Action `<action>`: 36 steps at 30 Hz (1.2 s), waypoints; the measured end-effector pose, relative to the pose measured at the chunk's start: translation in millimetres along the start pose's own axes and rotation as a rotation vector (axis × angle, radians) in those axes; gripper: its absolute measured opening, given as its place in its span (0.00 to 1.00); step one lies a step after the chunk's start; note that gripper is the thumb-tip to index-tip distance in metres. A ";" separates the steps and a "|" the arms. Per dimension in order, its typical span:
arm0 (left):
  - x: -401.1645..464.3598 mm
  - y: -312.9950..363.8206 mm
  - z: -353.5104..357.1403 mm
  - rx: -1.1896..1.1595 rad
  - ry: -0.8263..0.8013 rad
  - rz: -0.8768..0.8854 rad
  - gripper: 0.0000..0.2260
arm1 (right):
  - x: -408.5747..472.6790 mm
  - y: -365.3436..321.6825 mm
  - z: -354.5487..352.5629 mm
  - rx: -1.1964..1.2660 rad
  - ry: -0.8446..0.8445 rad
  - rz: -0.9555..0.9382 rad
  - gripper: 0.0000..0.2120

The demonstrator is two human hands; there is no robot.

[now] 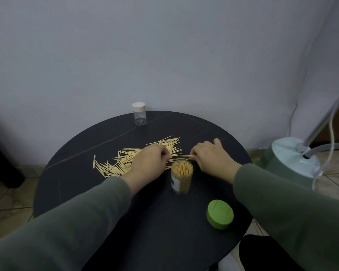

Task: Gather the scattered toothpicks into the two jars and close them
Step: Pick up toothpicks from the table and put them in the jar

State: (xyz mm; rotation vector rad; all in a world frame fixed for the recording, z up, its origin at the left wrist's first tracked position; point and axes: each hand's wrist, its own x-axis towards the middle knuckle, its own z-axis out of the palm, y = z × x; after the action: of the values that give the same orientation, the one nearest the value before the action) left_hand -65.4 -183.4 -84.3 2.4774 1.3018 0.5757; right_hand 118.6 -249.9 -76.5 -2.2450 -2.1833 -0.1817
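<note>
— Fingers of both hands are curled: the left hand (pixel 148 163) and the right hand (pixel 211 156) each pinch one end of a small bundle of toothpicks (pixel 181 157) held level between them.

— Where is that bundle?

— Just behind the open jar (pixel 182 177), close above its mouth. That jar stands upright near the middle of the round dark table (pixel 110 222) and is packed with toothpicks standing on end.

— How do the arms lie?

— Both forearms, in grey-green sleeves, reach forward over the table from the near edge. Each hand is knuckles up, the wrists roughly straight, thumbs turned inward toward each other.

— And the rest of the toothpicks?

— A loose scatter of toothpicks (pixel 114 165) lies on the tabletop to the left of and behind the left hand, spreading to the far side of the open jar.

— The other jar?

— A clear jar with a white lid (pixel 139 113) stands upright at the far edge, well apart from the hands, lid on. A green lid (pixel 220 214) lies on the table near the right edge, in front of the open jar.
</note>
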 end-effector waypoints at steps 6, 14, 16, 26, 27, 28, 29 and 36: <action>0.7 -1.6 -0.9 -0.064 0.039 0.015 0.04 | -1.5 0.7 -0.1 0.065 0.015 0.046 0.12; 1.2 5.5 -8.7 -0.490 0.115 -0.051 0.02 | -7.0 -4.2 -12.4 0.382 0.217 0.103 0.07; -1.2 10.5 -14.0 -0.570 0.137 -0.060 0.02 | -8.7 -6.1 -16.1 0.501 0.245 0.110 0.04; -15.4 32.4 -34.1 -1.089 0.121 -0.099 0.06 | -29.2 -17.2 -43.4 1.068 0.242 -0.067 0.04; -17.1 33.6 -33.7 -1.120 0.099 -0.100 0.06 | -31.0 -16.9 -43.7 1.074 0.227 -0.088 0.04; -19.2 34.3 -32.2 -1.143 0.075 -0.104 0.06 | -32.5 -16.6 -43.2 1.081 0.212 -0.103 0.04; -22.1 35.7 -30.6 -1.159 0.052 -0.110 0.06 | -34.0 -15.9 -42.1 1.085 0.197 -0.110 0.05; -36.0 32.7 -18.0 -1.133 -0.043 -0.126 0.05 | -41.8 -14.7 -35.0 1.131 0.083 -0.110 0.06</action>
State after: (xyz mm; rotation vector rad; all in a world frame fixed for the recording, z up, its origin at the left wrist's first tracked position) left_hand -68.9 -230.2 -62.3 1.4456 0.7440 0.8900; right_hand 100.2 -293.9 -46.5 -1.4174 -1.6476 0.7450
